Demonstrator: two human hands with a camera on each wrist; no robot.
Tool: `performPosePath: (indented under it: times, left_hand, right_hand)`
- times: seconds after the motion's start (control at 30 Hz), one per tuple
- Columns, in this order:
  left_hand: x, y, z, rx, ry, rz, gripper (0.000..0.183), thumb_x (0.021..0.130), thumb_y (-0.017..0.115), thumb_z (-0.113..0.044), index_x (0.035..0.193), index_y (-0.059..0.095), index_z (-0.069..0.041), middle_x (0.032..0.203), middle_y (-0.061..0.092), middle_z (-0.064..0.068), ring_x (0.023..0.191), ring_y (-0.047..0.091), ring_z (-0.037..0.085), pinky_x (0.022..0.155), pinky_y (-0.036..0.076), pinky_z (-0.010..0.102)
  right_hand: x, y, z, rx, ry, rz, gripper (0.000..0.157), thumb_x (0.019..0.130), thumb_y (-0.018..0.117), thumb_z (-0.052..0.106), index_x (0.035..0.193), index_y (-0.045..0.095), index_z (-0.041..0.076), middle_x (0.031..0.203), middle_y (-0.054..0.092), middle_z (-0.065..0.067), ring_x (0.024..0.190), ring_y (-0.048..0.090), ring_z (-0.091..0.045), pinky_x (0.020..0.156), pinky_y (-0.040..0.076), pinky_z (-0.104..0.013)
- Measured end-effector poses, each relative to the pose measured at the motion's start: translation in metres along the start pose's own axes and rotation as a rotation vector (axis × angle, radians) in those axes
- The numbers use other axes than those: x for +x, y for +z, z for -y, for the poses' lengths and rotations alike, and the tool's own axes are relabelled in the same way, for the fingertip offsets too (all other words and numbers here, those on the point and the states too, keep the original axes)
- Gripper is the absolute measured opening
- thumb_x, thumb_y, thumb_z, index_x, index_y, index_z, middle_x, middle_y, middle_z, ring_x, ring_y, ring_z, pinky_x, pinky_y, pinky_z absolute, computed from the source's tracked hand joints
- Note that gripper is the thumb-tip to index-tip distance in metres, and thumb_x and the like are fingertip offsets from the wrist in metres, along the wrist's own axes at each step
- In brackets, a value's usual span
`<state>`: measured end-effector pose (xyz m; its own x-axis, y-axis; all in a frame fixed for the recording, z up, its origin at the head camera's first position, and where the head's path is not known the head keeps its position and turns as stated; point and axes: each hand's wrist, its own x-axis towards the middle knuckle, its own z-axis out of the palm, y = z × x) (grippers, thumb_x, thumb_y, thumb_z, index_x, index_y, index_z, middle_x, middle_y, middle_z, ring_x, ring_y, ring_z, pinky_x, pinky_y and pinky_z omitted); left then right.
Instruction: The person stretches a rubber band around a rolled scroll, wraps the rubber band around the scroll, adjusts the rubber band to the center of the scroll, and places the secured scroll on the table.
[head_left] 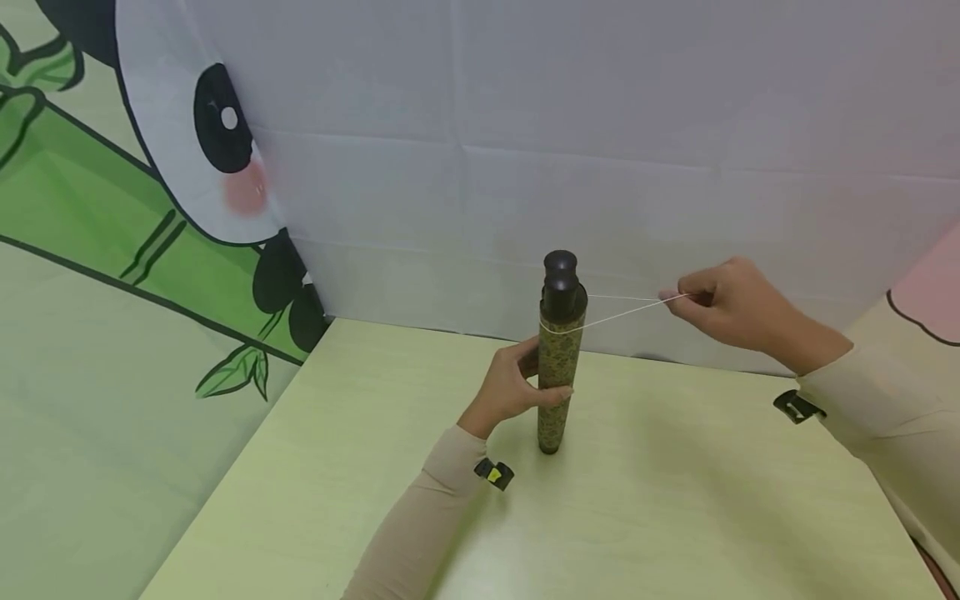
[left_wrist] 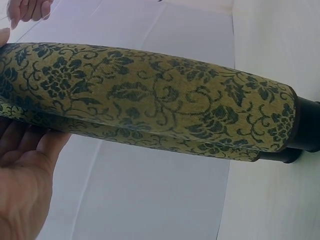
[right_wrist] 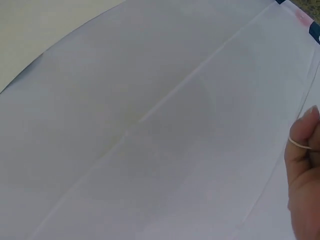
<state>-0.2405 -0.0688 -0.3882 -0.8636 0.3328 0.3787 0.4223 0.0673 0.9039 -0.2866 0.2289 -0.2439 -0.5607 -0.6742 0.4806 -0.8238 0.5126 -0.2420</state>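
A rolled scroll (head_left: 558, 358) in gold brocade with dark floral patterning stands upright, its lower end at the table top. Two dark, rounded roller knobs (head_left: 560, 263) stick out at its upper end. My left hand (head_left: 504, 387) grips the roll around its middle, thumb across the near side. In the left wrist view the brocade (left_wrist: 150, 97) shows as two rolls side by side. A thin white string (head_left: 622, 315) loops around the scroll just below the knobs and runs taut to the right. My right hand (head_left: 738, 304) pinches the string's far end, away from the scroll.
The pale yellow-green table (head_left: 300, 500) meets a whitish cloth backdrop (head_left: 420, 183) right behind the scroll. A printed panda eye and green bamboo (head_left: 150, 225) cover the left side. Small black devices (head_left: 493, 474) are worn at both wrists.
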Motion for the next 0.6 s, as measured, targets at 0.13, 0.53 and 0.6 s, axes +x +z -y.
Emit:
performPosePath:
  times: [0.13, 0.53, 0.6]
  left_hand:
    - [-0.001, 0.003, -0.004, -0.005, 0.004, -0.006, 0.065, 0.082, 0.081, -0.004, 0.141, 0.055, 0.006, 0.12, 0.068, 0.021, 0.107, 0.07, 0.024, 0.094, 0.056, 0.035]
    - [-0.005, 0.006, -0.007, 0.013, 0.012, 0.013, 0.067, 0.081, 0.082, -0.003, 0.142, 0.055, 0.005, 0.122, 0.067, 0.02, 0.108, 0.069, 0.024, 0.094, 0.056, 0.034]
    - [-0.004, 0.007, -0.005, 0.012, 0.017, 0.015, 0.067, 0.081, 0.082, -0.003, 0.142, 0.054, 0.005, 0.122, 0.067, 0.021, 0.108, 0.069, 0.025, 0.094, 0.056, 0.034]
  right_hand:
    - [-0.013, -0.001, -0.002, -0.018, 0.068, -0.075, 0.056, 0.09, 0.071, 0.0, 0.054, 0.033, 0.02, 0.053, 0.02, 0.019, 0.051, 0.015, 0.003, 0.043, 0.019, -0.022]
    - [-0.033, -0.004, 0.005, -0.042, 0.209, -0.282, 0.055, 0.095, 0.071, 0.009, 0.052, 0.039, 0.019, 0.045, 0.03, 0.011, 0.044, 0.018, 0.0, 0.042, 0.017, -0.026]
    - [-0.035, -0.005, 0.01, 0.032, 0.319, -0.269, 0.05, 0.1, 0.068, 0.016, 0.055, 0.047, 0.015, 0.047, 0.043, 0.007, 0.041, 0.032, -0.005, 0.04, 0.021, -0.027]
